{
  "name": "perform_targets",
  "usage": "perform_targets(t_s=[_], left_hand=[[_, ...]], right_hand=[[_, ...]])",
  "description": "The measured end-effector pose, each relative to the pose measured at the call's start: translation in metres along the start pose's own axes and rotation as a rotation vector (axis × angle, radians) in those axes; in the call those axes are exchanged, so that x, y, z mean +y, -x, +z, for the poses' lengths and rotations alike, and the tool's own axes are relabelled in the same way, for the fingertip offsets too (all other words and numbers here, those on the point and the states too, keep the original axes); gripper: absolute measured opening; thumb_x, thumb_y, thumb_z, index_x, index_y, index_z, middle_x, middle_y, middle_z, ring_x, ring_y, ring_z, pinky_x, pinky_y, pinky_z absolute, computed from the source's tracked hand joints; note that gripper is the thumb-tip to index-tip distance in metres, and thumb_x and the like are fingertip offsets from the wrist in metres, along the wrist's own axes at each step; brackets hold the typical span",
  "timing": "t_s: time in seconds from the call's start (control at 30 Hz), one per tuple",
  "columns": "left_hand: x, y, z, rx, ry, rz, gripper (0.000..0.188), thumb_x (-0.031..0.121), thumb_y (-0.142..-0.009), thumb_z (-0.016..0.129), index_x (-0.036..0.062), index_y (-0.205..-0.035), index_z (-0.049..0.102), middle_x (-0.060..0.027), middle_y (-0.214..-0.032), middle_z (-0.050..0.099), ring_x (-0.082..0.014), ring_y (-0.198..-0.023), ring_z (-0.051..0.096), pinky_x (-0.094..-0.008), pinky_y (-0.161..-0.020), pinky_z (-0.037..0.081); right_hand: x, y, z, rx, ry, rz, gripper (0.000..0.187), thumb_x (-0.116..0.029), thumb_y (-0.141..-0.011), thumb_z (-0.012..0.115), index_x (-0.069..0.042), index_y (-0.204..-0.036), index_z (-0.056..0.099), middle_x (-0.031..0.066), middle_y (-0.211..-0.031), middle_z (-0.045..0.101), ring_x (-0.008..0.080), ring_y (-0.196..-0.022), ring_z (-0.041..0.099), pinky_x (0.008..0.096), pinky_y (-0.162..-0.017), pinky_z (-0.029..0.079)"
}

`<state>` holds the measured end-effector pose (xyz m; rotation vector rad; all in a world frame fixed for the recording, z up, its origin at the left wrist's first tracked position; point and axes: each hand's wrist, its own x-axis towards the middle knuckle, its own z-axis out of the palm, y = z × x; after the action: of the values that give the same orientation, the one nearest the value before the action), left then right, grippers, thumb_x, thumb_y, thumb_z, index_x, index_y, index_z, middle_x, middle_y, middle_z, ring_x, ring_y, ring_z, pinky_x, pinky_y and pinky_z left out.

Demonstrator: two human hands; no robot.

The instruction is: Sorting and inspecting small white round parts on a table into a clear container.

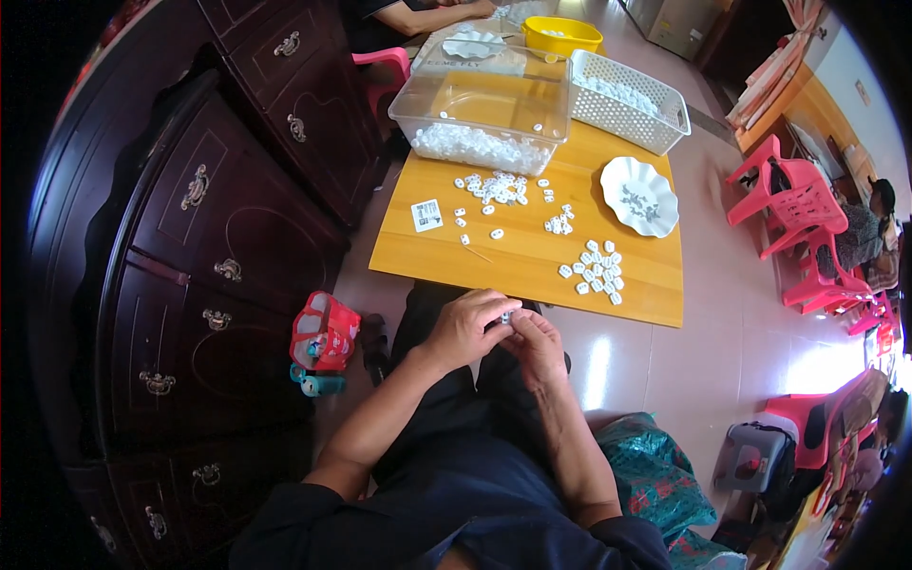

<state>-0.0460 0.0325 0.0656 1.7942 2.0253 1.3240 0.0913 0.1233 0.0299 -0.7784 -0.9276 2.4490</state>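
Observation:
Over my lap, just off the table's front edge, my left hand and my right hand meet fingertip to fingertip. Both are closed in a pinch on a small whitish piece, mostly covered by the fingers. Small white oval pieces with dark dots lie on the wooden table: a loose pile beyond my hands, a small cluster, and a spread group to the right. A scalloped white plate holds small grey bits.
A clear plastic bin of white pieces and a white perforated basket stand farther back, with a yellow basin behind. Another person's arm reaches in at the far end. Dark cabinets line the left; a green bag sits right.

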Motion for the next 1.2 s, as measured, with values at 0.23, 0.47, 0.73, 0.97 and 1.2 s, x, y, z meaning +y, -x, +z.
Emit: perform_targets(t_s=[0.23, 0.47, 0.73, 0.97, 1.2], left_hand=[[0.001, -0.002, -0.001, -0.046, -0.024, -0.007, 0.028, 0.014, -0.082, 0.074, 0.0039, -0.108, 0.069, -0.0126, -0.101, 0.070, -0.0323, -0.095, 0.067, -0.0392, -0.083, 0.054], [0.007, -0.005, 0.003, -0.014, -0.003, -0.009, 0.030, 0.013, -0.082, 0.073, 0.0045, -0.111, 0.067, -0.0129, -0.102, 0.069, -0.0329, -0.095, 0.067, -0.0401, -0.083, 0.054], [0.013, -0.003, 0.010, 0.070, 0.111, -0.116, 0.034, 0.006, -0.080, 0.074, 0.0042, -0.112, 0.065, -0.0122, -0.099, 0.067, -0.0277, -0.087, 0.069, -0.0365, -0.075, 0.055], [0.015, 0.001, 0.012, 0.119, 0.039, -0.118, 0.033, 0.005, -0.080, 0.074, 0.0033, -0.112, 0.065, -0.0118, -0.095, 0.066, -0.0284, -0.083, 0.068, -0.0362, -0.073, 0.055], [0.004, 0.001, 0.010, 0.023, 0.004, -0.023, 0.028, 0.003, -0.081, 0.071, 0.0038, -0.109, 0.067, -0.0130, -0.096, 0.065, -0.0320, -0.088, 0.067, -0.0383, -0.075, 0.055]], right_hand=[[0.003, -0.002, -0.013, -0.003, 0.010, 0.055, 0.016, -0.021, -0.099, 0.062, -0.007, -0.102, 0.069, 0.0014, -0.094, 0.070, 0.0126, -0.086, 0.066, 0.0309, -0.083, 0.054], [0.002, 0.000, -0.002, 0.072, -0.055, -0.025, 0.017, -0.018, -0.098, 0.063, -0.004, -0.103, 0.071, 0.0040, -0.094, 0.073, 0.0113, -0.080, 0.066, 0.0272, -0.076, 0.054], [0.006, 0.001, 0.005, 0.163, -0.047, -0.105, 0.017, -0.017, -0.097, 0.063, -0.004, -0.100, 0.072, 0.0001, -0.086, 0.069, 0.0073, -0.072, 0.059, 0.0233, -0.071, 0.050], [0.011, -0.001, 0.009, 0.223, -0.014, -0.172, 0.016, -0.017, -0.098, 0.063, -0.003, -0.098, 0.071, -0.0024, -0.078, 0.063, 0.0065, -0.067, 0.054, 0.0217, -0.065, 0.045], [0.011, -0.005, -0.007, 0.053, 0.062, -0.172, 0.017, -0.016, -0.100, 0.062, -0.002, -0.101, 0.070, 0.0012, -0.086, 0.069, 0.0075, -0.074, 0.060, 0.0226, -0.069, 0.048]])
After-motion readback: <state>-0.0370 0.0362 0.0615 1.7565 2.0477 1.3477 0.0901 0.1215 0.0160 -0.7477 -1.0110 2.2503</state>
